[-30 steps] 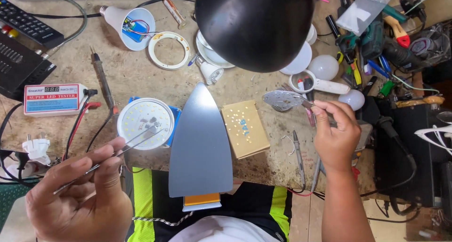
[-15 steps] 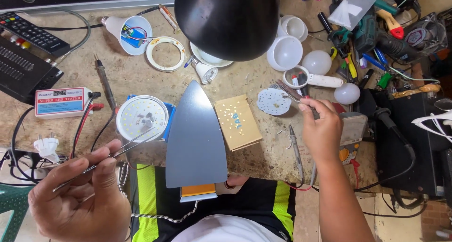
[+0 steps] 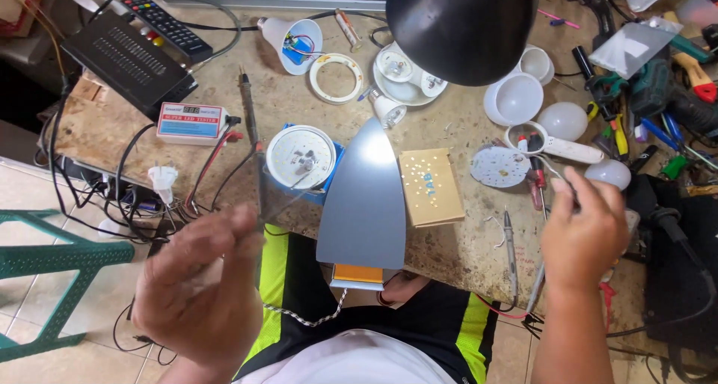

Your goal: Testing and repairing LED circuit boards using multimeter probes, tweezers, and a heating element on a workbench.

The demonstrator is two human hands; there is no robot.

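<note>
Cluttered repair bench (image 3: 449, 260) over a tiled floor (image 3: 45, 317)

Blurred left hand (image 3: 198, 294) pinches tweezers (image 3: 288, 197); right hand (image 3: 583, 231) grips a thin tool, unclear which.

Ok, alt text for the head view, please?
Seen from above, the blurred left hand holds tweezers toward a round LED board, while the right hand pinches a thin tool beside another LED disc on a cluttered workbench.

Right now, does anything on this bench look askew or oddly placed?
Yes. The grey iron soleplate lies point-up, overhanging the bench's near edge above the person's lap. Opened bulb domes and a loose round LED board lie scattered. The left hand is motion-blurred.
</note>
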